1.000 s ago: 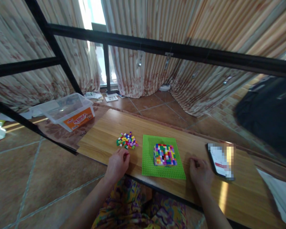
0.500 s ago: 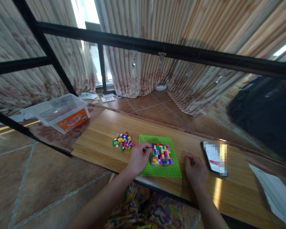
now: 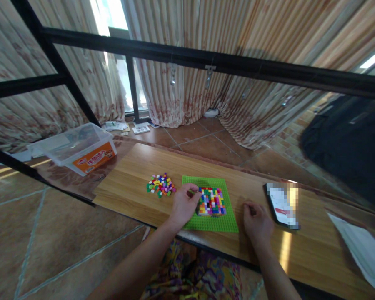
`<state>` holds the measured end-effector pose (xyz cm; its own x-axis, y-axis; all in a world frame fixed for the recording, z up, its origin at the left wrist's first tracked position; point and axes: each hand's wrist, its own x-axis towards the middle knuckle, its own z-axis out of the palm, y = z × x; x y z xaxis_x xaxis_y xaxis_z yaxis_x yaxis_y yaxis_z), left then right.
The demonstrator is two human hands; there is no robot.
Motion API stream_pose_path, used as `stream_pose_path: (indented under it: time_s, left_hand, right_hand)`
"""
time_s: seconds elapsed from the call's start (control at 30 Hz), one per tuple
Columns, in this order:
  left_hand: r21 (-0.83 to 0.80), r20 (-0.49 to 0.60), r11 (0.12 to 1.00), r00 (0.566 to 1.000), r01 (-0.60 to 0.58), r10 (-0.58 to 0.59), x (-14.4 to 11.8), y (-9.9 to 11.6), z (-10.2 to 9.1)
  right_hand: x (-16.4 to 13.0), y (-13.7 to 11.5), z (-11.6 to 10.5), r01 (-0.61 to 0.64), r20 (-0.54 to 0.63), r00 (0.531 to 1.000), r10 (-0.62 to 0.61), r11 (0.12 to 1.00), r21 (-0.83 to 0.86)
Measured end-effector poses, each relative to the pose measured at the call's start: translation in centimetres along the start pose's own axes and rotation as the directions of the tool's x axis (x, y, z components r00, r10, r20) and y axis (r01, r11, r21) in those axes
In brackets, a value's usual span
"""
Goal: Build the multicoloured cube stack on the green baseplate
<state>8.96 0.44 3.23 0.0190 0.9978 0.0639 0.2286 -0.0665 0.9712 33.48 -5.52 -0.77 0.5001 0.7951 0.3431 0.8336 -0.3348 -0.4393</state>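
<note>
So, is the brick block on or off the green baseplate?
On: the brick block rests there, green baseplate showing beyond three sides.

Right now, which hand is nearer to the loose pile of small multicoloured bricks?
Left. The left hand is just right of the pile; the right hand is beyond the green studded baseplate.

The counter (image 3: 126, 179) is long, with a light-brown wood-grain top, and directly on it lies 1 green studded baseplate (image 3: 220, 224), flat. Just left of the baseplate, small bricks (image 3: 161, 184) in many colours sit in 1 loose heap. Near the baseplate's right edge rests the right hand (image 3: 258, 223), fingers curled. Farther right of the baseplate lies 1 phone (image 3: 278, 208), screen up and partly blurred.
</note>
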Motion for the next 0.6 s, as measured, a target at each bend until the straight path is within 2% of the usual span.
stream_pose_path:
  time_s: [0.1,0.23,0.3,0.43,0.6]
  left_hand:
    - [-0.11,0.057,0.991,0.996,0.072,-0.066,0.5,-0.6,0.2]
    - [-0.257,0.236,0.948,0.963,0.188,-0.127,1.0,-1.3,0.5]
    - [-0.31,0.285,0.925,0.949,0.221,-0.131,1.2,-1.4,0.5]
    - [-0.36,0.297,0.895,0.942,0.262,-0.157,1.3,-1.0,0.5]
    - [-0.37,0.253,0.884,0.947,0.285,-0.199,1.4,-0.2,0.6]
  right_hand:
    - [0.0,-0.1,-0.1,0.003,0.004,1.0,-0.003,1.0,0.008]
    - [-0.1,-0.3,-0.3,0.005,0.011,1.0,-0.005,1.0,-0.004]
    - [-0.1,-0.3,-0.4,0.002,0.015,1.0,-0.002,1.0,-0.007]
    - [-0.1,-0.3,-0.3,0.005,0.01,1.0,-0.005,1.0,-0.002]
    - [-0.1,-0.4,-0.3,-0.013,0.011,1.0,0.013,1.0,-0.008]
